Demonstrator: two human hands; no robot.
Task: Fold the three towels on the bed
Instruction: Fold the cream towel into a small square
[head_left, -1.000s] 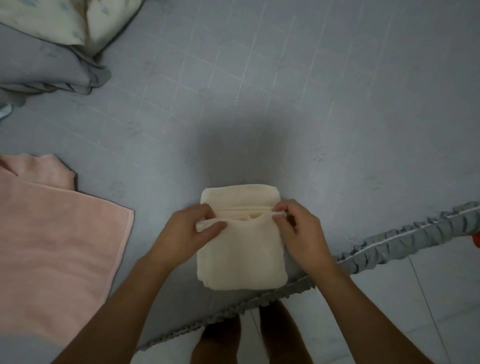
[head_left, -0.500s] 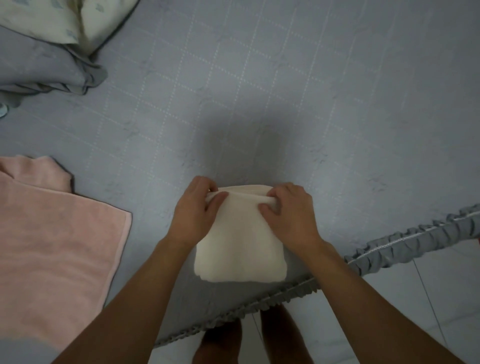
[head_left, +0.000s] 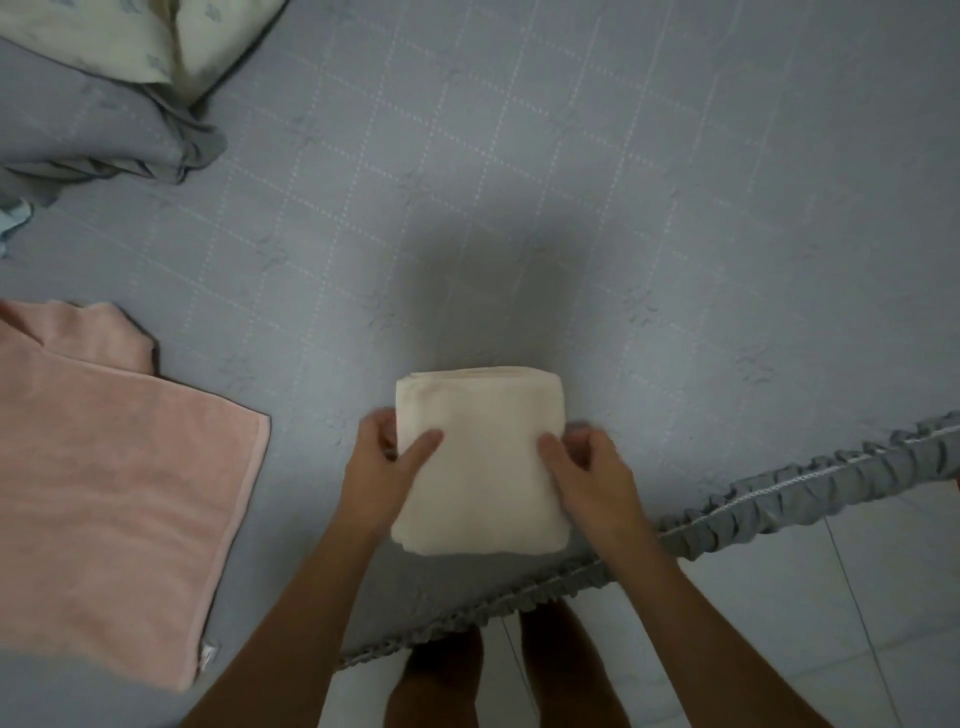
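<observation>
A cream towel (head_left: 480, 457) lies folded into a thick square near the front edge of the grey bed (head_left: 571, 208). My left hand (head_left: 387, 467) holds its left side, thumb on top and fingers tucked at the edge. My right hand (head_left: 587, 473) grips the right side the same way. A pink towel (head_left: 109, 478) lies spread flat on the bed at the left, one far corner turned up. No third towel can be made out.
A pile of grey bedding with a pale printed pillow (head_left: 119, 78) sits at the far left. The bed's ruffled edge (head_left: 779, 493) runs diagonally at the lower right, with tiled floor and my legs (head_left: 498, 675) below it.
The near half of the cream towel was carried over onto the far half, then both hands slid back from the far edge to the towel's sides.
</observation>
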